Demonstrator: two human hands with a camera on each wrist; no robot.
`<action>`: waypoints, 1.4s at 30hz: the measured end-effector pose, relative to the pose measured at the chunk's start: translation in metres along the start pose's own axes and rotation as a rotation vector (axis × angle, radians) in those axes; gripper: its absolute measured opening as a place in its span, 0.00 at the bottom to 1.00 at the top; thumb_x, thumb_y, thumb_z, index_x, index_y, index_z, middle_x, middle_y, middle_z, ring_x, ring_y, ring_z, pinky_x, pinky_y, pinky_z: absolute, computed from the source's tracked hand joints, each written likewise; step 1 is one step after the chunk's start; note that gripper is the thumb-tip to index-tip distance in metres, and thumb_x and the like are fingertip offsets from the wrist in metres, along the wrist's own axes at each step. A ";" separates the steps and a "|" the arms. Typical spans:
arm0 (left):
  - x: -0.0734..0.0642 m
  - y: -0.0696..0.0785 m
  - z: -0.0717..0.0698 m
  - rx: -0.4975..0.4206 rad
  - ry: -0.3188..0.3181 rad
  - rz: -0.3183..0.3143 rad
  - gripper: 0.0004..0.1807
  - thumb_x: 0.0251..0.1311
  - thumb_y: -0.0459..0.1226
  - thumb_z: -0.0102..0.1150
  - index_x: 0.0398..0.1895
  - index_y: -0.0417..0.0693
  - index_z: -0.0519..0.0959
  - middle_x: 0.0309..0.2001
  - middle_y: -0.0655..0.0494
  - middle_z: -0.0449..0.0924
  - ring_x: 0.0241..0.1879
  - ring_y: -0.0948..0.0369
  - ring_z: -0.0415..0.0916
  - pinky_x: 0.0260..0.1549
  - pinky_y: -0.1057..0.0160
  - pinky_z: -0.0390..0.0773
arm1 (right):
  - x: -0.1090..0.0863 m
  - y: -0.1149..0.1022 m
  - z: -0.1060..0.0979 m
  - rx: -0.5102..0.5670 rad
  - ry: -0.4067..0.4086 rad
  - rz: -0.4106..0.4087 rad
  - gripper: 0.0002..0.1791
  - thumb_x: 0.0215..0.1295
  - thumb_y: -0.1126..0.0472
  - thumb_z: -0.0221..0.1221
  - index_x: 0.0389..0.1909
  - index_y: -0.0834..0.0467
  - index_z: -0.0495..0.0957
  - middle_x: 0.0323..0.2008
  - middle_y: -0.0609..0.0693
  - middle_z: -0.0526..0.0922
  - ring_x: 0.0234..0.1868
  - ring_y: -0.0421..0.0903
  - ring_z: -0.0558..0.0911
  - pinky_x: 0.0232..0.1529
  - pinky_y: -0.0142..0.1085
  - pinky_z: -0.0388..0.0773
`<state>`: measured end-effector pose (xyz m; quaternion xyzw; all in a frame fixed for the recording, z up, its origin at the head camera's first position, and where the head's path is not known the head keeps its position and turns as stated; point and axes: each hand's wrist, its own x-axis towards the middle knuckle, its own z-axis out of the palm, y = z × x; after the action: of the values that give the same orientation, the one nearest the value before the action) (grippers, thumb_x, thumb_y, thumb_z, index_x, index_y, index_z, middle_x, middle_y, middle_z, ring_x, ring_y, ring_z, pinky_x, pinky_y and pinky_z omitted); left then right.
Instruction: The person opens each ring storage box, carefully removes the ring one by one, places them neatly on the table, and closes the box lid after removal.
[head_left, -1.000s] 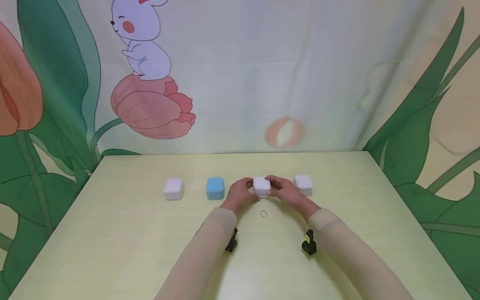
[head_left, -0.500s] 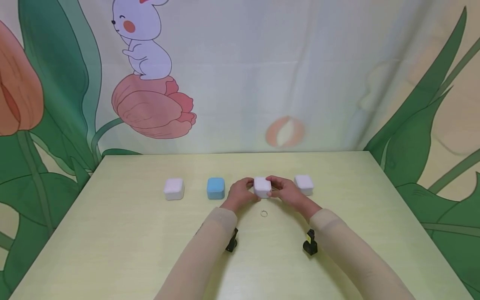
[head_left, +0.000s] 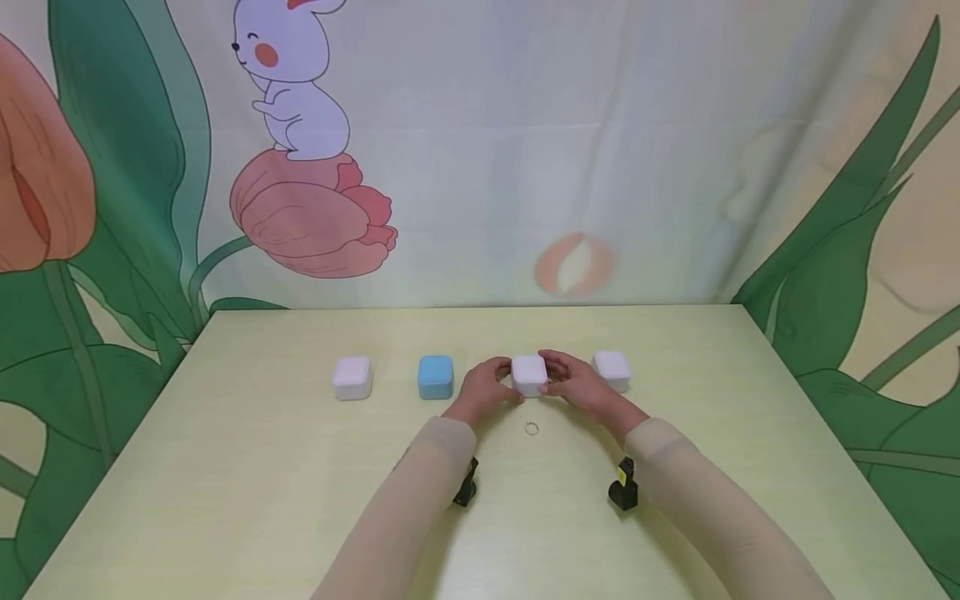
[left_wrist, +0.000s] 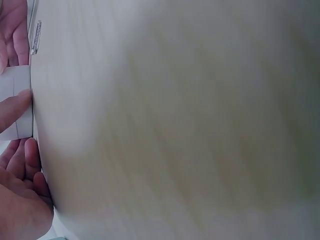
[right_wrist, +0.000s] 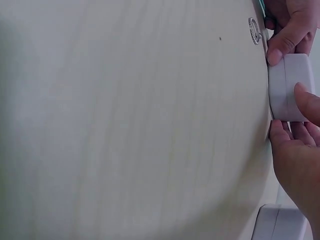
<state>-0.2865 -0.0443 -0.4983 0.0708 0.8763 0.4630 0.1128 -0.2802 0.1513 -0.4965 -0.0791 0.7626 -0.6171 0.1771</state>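
Observation:
Both hands hold a small white ring box (head_left: 529, 374) on the table, one from each side. My left hand (head_left: 483, 390) grips its left side and my right hand (head_left: 581, 386) its right side. In the right wrist view, the right thumb (right_wrist: 306, 101) presses the front of the box near a thin seam between lid and base, which meet closely. The left thumb (right_wrist: 278, 50) touches the box's other edge. A thin silver ring (head_left: 532, 428) with a sparkling band lies just in front of the box. The inside of the box is hidden.
In the same row stand a pale pinkish-white box (head_left: 352, 378) and a blue box (head_left: 436, 377) on the left. Another white box (head_left: 612, 371) stands just beyond the right hand. A printed curtain (head_left: 480, 167) hangs behind the table (head_left: 262, 483).
One second ago a dark line showed low across the front of the held box. Now that line is gone and its lid appears shut down. The hands stay around it; the view shifts slightly.

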 end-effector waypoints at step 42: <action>-0.003 0.006 -0.002 0.050 -0.025 -0.020 0.40 0.57 0.31 0.70 0.74 0.38 0.67 0.71 0.44 0.74 0.76 0.46 0.65 0.78 0.47 0.62 | 0.000 -0.001 0.002 -0.065 0.004 0.028 0.41 0.72 0.73 0.53 0.81 0.67 0.45 0.81 0.66 0.51 0.82 0.63 0.54 0.81 0.53 0.55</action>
<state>-0.2835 -0.0432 -0.4924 0.0708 0.8867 0.4391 0.1266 -0.2799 0.1490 -0.4956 -0.0731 0.7836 -0.5896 0.1815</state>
